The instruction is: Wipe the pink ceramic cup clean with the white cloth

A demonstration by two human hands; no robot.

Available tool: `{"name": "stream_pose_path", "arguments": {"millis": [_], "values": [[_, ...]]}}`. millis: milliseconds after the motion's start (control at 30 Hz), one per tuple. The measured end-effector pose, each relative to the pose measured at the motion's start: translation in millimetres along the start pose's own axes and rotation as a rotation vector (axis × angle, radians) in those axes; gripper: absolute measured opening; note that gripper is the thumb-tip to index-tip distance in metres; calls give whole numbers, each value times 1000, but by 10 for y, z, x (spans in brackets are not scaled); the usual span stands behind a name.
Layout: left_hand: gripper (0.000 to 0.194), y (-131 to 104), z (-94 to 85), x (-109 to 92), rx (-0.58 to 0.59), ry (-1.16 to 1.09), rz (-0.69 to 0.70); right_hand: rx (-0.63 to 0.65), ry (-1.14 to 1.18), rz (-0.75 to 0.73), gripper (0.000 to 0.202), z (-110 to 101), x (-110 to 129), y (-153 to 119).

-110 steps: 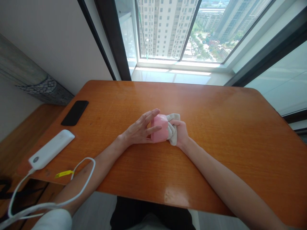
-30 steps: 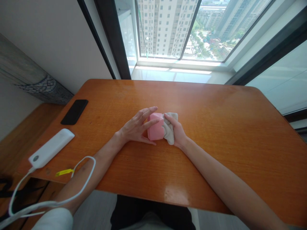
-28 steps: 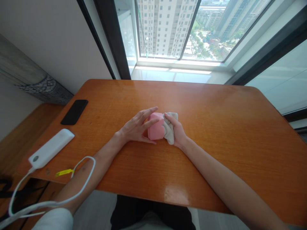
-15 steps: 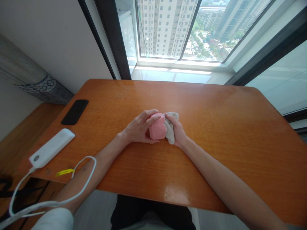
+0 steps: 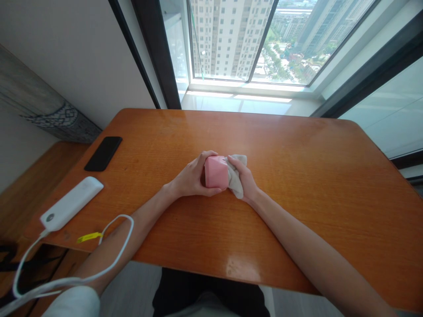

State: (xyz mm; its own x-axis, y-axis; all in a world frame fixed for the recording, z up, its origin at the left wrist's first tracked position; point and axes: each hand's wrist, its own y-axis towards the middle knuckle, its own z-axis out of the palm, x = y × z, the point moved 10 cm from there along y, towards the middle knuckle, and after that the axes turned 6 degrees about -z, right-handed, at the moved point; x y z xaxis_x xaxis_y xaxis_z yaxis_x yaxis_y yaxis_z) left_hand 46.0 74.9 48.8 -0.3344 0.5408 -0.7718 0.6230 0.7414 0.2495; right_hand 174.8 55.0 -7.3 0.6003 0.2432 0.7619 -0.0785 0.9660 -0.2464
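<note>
A small pink box-like object (image 5: 217,172) with angled faces is held above the middle of the wooden table (image 5: 297,176). My left hand (image 5: 197,175) grips it from the left, fingers over the top and thumb along the lower edge. On the other side, my right hand (image 5: 246,178) is closed on a pale grey cloth (image 5: 235,178), which presses against the pink object's right side. The right fingers are mostly hidden behind the cloth and the object.
A black phone (image 5: 103,153) lies at the table's left side. Nearer to me is a white power bank (image 5: 72,203), its white cable (image 5: 127,240) looping over my left forearm with a yellow tag (image 5: 89,237). A window (image 5: 244,44) stands beyond the far edge.
The pink object has turned slightly in my left hand, and the left fingers have shifted back off its front face. The right hand and cloth have hardly moved.
</note>
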Motion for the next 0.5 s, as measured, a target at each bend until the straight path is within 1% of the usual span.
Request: {"name": "stream_pose_path", "arguments": {"millis": [133,233,333,500], "values": [[100,8,5,4,17,-38,-46,8,-20,-19,37,-14,8,8],[98,16,7,10,31,-79,-56,14,-16,-22,36,-9,8,1],[90,24,10,41,55,-126,-84,33,-6,4,38,15,-18,-12],[78,30,21,134,100,-237,-169,53,-18,44,43,34,-66,-33]]}}
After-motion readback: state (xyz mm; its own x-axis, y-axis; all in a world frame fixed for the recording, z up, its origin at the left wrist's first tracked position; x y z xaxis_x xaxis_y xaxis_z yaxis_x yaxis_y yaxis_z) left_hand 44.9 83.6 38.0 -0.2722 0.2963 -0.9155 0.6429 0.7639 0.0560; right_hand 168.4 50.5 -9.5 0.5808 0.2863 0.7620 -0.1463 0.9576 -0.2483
